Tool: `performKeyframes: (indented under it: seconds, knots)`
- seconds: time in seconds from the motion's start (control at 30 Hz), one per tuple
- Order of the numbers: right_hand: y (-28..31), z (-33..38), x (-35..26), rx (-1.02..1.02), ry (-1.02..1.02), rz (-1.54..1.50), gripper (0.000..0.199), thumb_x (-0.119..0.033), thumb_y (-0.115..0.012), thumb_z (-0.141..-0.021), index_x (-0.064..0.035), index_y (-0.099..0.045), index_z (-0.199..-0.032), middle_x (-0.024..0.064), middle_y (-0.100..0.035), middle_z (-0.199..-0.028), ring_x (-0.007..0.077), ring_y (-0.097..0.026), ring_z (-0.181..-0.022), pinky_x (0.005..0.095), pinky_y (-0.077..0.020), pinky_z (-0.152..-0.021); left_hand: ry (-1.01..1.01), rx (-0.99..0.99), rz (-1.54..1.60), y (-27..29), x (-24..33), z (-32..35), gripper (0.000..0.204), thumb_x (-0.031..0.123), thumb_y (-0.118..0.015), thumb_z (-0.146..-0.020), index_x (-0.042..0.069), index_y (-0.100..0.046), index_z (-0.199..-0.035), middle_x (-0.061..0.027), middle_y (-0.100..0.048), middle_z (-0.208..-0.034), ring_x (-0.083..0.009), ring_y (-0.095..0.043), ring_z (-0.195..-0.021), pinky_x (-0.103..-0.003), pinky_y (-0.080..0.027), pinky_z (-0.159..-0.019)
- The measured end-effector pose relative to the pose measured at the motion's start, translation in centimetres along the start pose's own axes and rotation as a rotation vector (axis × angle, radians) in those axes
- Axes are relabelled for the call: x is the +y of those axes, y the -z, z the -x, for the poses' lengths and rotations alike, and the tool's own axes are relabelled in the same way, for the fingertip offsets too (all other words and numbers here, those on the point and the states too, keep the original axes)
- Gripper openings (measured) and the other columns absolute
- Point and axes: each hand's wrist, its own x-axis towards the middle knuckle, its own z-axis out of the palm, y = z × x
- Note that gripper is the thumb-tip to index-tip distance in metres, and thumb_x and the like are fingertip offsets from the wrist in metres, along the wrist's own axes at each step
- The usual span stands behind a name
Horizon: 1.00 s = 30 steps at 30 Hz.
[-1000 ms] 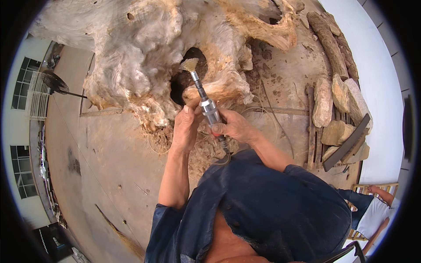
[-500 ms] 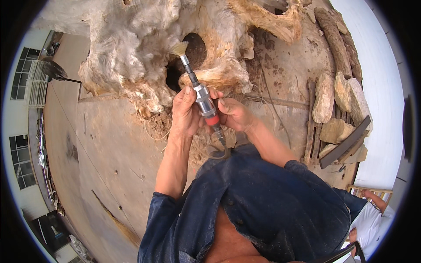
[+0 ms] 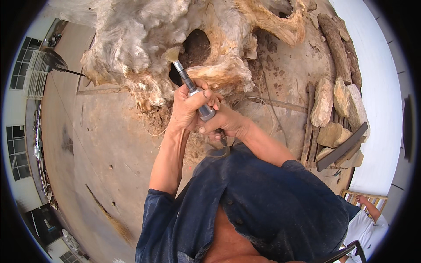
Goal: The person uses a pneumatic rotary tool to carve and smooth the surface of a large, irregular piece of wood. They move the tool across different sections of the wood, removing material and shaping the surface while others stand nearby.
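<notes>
Between both hands is a metal rotary tool handpiece [image 3: 207, 113], tilted with its front end up and to the left. A pale bristle brush [image 3: 171, 55] sits on its tip, in front of a large gnarled tree root [image 3: 131, 44] close to a dark hollow. My left hand [image 3: 186, 105] wraps round the front of the handpiece, thumb across the barrel. Lower down, my right hand [image 3: 229, 122] is closed round the rear end, covering much of it. A dark cable [image 3: 224, 141] runs from the back of the tool towards my lap.
Rough stones [image 3: 322, 103] and logs [image 3: 334, 48] lie to the right, beside a dark flat bar [image 3: 342, 148]. A straw broom [image 3: 115, 223] rests on the concrete floor at lower left. A standing fan [image 3: 55, 60] is at far left. Another person [image 3: 366, 223] sits at lower right.
Both hands have tightened round the handpiece; the right hand now covers its red band. The brush tip has shifted slightly left and down.
</notes>
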Motion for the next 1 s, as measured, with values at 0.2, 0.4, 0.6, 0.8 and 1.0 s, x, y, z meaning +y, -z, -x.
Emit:
performKeyframes:
  seconds: [0.2,0.4,0.6,0.8,1.0]
  knots:
    - [0.3,-0.1,0.7,-0.002,-0.026,0.073,0.017,-0.003,-0.076,-0.078,-0.0037,-0.060,-0.082,0.0027,-0.054,-0.063,0.0115,-0.053,-0.045,0.0257,-0.0420,-0.039,0.075,0.079,-0.001,-1.2,0.8,2.2,0.029,0.013,-0.084,-0.086,0.001,-0.063,-0.102,-0.0114,-0.069,-0.076,-0.0291,-0.074,-0.083,-0.047,-0.061,-0.087]
    - [-1.3,-0.1,0.7,0.055,-0.021,0.026,0.021,0.004,-0.076,-0.074,-0.0055,-0.060,-0.083,0.0045,-0.059,-0.067,0.0146,-0.058,-0.047,0.0271,-0.0473,-0.042,0.033,0.106,-0.143,-0.8,0.7,2.9,0.025,0.017,-0.080,-0.088,0.001,-0.062,-0.093,-0.0111,-0.067,-0.071,-0.0283,-0.074,-0.075,-0.046,-0.060,-0.093]
    - [-2.5,0.2,0.2,0.181,-0.024,0.168,0.028,0.007,-0.073,-0.068,0.0015,-0.066,-0.095,0.0076,-0.064,-0.068,0.0157,-0.059,-0.047,0.0282,-0.0428,-0.042,0.019,0.285,-0.211,-2.2,0.9,3.3,0.019,0.012,-0.075,-0.091,-0.001,-0.062,-0.093,-0.0122,-0.068,-0.071,-0.0266,-0.074,-0.073,-0.043,-0.062,-0.087]
    - [-3.6,0.2,-0.3,0.230,0.044,0.230,0.030,0.005,-0.070,-0.067,0.0014,-0.067,-0.096,0.0066,-0.064,-0.067,0.0154,-0.059,-0.049,0.0282,-0.0429,-0.044,0.020,0.287,-0.217,-1.6,0.7,3.3,0.020,0.011,-0.075,-0.092,-0.002,-0.061,-0.095,-0.0156,-0.071,-0.079,-0.0291,-0.077,-0.083,-0.044,-0.064,-0.081]
    - [-2.4,0.2,0.8,0.202,0.034,0.278,0.028,0.001,-0.076,-0.069,-0.0017,-0.067,-0.096,0.0050,-0.062,-0.067,0.0138,-0.059,-0.050,0.0265,-0.0432,-0.045,0.091,0.181,-0.171,-1.3,0.8,3.7,0.021,0.009,-0.076,-0.091,-0.001,-0.059,-0.099,-0.0173,-0.073,-0.086,-0.0300,-0.076,-0.093,-0.045,-0.064,-0.085]
